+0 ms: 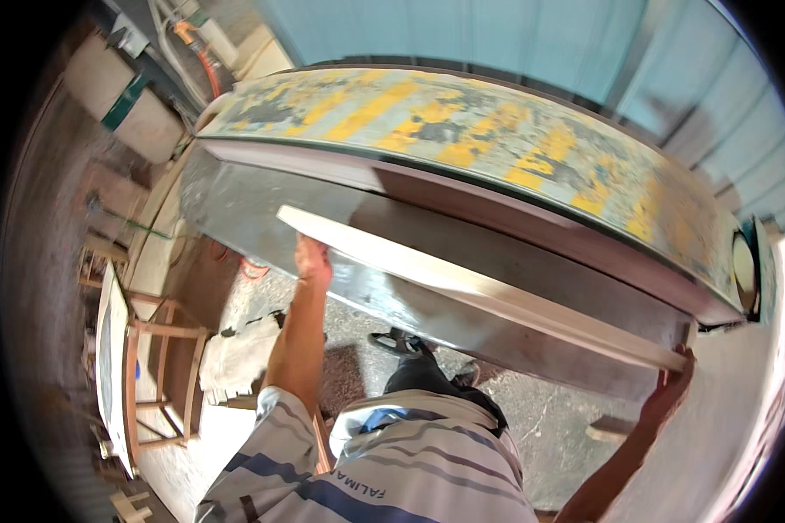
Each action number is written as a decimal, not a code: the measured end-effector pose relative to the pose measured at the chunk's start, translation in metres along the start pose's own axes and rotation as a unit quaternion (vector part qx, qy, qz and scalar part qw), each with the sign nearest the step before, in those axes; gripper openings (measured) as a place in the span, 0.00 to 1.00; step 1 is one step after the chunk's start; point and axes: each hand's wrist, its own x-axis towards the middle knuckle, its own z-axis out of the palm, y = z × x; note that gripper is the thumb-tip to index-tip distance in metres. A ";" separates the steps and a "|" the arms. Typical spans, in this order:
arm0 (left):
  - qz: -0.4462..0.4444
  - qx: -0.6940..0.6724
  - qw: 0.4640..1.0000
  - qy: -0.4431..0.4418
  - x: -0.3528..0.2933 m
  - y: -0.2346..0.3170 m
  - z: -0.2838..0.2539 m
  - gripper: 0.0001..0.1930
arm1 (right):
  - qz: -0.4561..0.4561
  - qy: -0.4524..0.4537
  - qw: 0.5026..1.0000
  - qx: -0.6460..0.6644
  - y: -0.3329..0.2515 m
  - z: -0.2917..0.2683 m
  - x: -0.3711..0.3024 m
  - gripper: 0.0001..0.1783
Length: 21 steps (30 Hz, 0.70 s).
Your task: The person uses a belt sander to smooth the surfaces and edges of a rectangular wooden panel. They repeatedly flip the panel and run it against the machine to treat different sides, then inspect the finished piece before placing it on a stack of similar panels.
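A long pale wooden board [462, 283] stretches across in front of me, held between both hands above a grey metal machine table [366, 292]. My left hand [313, 260] grips it near its left end, fingers partly hidden behind the wood. At the far right end my right hand [674, 383] is closed around the board's tip. Beyond the board runs a long machine guard [462, 131] with worn yellow and grey stripes. Along its lower side is a pinkish-brown face [532, 213].
A wooden frame stand [161, 375] is at the left, beside a pale cloth-like bundle [240, 357]. An orange-handled tool with a hose [196, 48] hangs at the upper left. A small wood offcut [610, 428] lies on the floor at right. Blue-green corrugated wall [497, 35] rises behind the machine.
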 end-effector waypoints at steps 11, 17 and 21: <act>0.065 0.101 0.992 -0.032 -0.087 0.077 0.039 0.38 | 0.018 0.012 0.999 0.047 -0.005 0.002 0.000 0.27; 0.124 0.140 0.982 -0.036 -0.108 0.087 0.069 0.33 | 0.011 -0.001 0.997 0.080 -0.003 0.000 0.005 0.26; 0.123 0.170 0.978 -0.011 -0.102 0.089 0.059 0.31 | -0.002 -0.010 0.995 0.097 -0.001 0.002 -0.004 0.25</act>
